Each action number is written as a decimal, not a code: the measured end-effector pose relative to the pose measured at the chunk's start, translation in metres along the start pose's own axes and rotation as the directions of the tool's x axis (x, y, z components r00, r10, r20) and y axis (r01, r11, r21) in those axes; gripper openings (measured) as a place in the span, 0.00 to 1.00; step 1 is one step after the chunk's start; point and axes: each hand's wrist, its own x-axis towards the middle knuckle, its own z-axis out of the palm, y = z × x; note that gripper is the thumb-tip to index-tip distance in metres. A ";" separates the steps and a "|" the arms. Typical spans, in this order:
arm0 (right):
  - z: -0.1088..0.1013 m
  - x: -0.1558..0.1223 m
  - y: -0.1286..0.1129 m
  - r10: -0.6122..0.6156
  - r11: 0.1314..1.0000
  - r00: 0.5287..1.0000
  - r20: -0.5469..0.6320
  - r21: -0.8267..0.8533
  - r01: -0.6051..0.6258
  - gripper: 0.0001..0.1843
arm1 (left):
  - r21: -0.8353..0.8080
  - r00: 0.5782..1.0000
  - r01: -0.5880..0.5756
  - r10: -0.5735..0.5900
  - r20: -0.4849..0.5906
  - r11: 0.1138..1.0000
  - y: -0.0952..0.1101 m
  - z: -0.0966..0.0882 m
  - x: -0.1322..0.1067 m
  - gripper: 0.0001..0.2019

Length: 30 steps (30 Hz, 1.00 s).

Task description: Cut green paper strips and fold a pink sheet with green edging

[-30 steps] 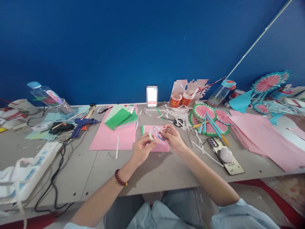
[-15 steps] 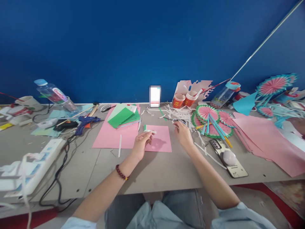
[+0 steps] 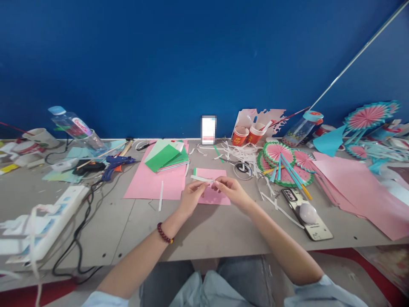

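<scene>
My left hand (image 3: pixel 191 197) and my right hand (image 3: pixel 230 190) meet above a small pink sheet (image 3: pixel 213 185) at the middle of the table. Both pinch a short white paper strip (image 3: pixel 201 178) between thumb and fingers, the left hand at its middle, the right hand at its right end. A tape roll (image 3: pixel 242 169) lies on the table just right of the pink sheet, beside scissors (image 3: pixel 232 162) and a heap of white paper scraps (image 3: pixel 238 151).
A large pink sheet (image 3: pixel 150 179) with green sheets (image 3: pixel 166 157) lies to the left. A blue glue gun (image 3: pixel 116 163), cables and a power strip (image 3: pixel 44 221) fill the left side. Watermelon paper fans (image 3: pixel 281 162), a phone (image 3: pixel 306 213), red cups (image 3: pixel 246 134) and pink sheets (image 3: pixel 354 187) lie right.
A second ago both hands held the tape roll. My right hand then carried it out to the right, left it by the scissors, and came back to pinch the strip's end.
</scene>
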 end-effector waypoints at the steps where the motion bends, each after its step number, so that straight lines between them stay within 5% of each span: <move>1: 0.002 -0.001 0.001 0.002 1.000 1.000 -0.005 0.029 -0.002 0.19 | 0.005 1.000 -0.005 0.005 0.006 1.000 0.000 0.000 0.000 0.13; 12: 0.006 0.000 0.008 0.041 0.996 0.997 -0.063 0.077 -0.037 0.17 | -0.017 0.998 -0.037 0.038 0.050 0.999 -0.002 0.000 0.000 0.11; 19: 0.003 0.003 0.008 0.043 0.999 0.972 -0.229 -0.010 -0.046 0.14 | -0.180 0.988 0.038 -0.064 -0.138 0.983 -0.009 -0.009 0.012 0.15; 24: 0.002 0.001 0.004 0.006 0.995 0.974 -0.227 -0.096 -0.028 0.10 | -0.271 0.966 0.066 -0.129 -0.222 0.960 -0.005 -0.012 0.017 0.15; 30: -0.004 -0.001 0.010 0.062 0.968 0.980 -0.187 -0.229 -0.105 0.27 | -0.228 0.975 0.054 -0.101 -0.199 0.972 -0.005 -0.012 0.017 0.13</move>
